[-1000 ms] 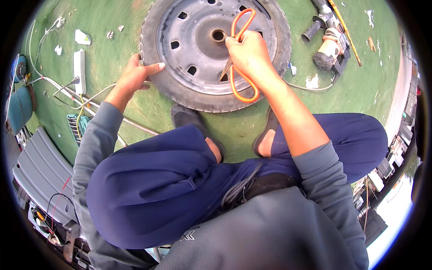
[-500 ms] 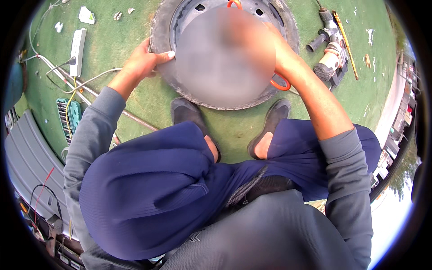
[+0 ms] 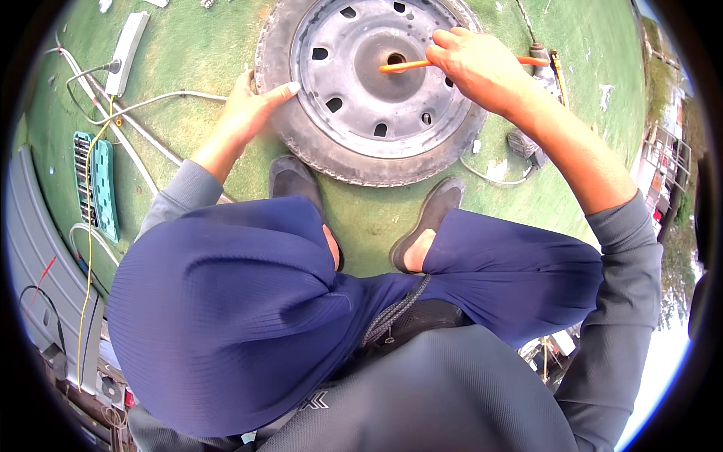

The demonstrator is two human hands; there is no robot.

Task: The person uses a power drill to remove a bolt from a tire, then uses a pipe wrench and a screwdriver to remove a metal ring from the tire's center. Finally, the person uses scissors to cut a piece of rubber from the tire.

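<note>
A grey steel wheel with a worn black tire [image 3: 328, 149] lies on the green ground in front of my feet. My left hand [image 3: 252, 113] grips the tire's left edge. Its thumb rests on the sidewall, and its fingers are partly hidden beyond the rim. Over the right part of the wheel, my right hand [image 3: 482, 69] is closed round a thin orange piece [image 3: 407, 66]. One end of this piece reaches close to the round centre hole, while the other sticks out to the right. Its exact kind is unclear.
At the right lies a corded power drill [image 3: 525, 147], partly hidden by my right arm. On the left are a white power strip [image 3: 128, 53], pale rods [image 3: 135, 154], cables, a teal socket set [image 3: 96, 184] and a grey case [image 3: 49, 248]. White scraps dot the ground.
My right hand has shifted right with the orange piece, which now looks straight instead of curved. The wheel's face now shows sharply. My left hand stays on the tire as the view shifts slightly.
</note>
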